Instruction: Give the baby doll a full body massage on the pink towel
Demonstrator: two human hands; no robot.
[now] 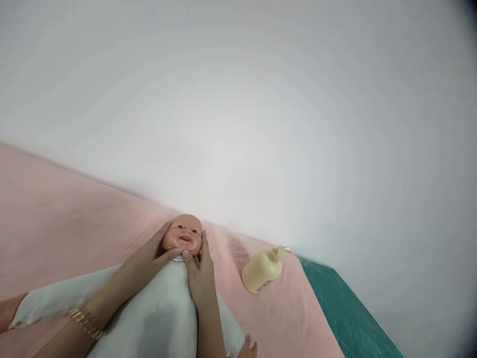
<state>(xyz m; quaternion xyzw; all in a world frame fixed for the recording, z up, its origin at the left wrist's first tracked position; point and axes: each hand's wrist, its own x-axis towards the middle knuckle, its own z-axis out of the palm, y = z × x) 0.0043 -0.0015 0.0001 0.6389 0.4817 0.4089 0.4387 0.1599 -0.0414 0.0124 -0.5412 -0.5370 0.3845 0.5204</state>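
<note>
A baby doll in a white long-sleeved garment lies face up, its arms spread to both sides. Its bare head rests between my two hands. My left hand cups one side of the head, with the thumb at the chin. On the other side, my right hand holds the cheek, fingers upright along the head and thumb under the chin. The two thumbs nearly meet below the mouth. A gold bracelet circles my left wrist.
A pale yellow pump bottle stands to the right of the doll. Pink cloth covers the surface under both. Beyond its right edge lies a green mat. A plain white wall rises right behind.
</note>
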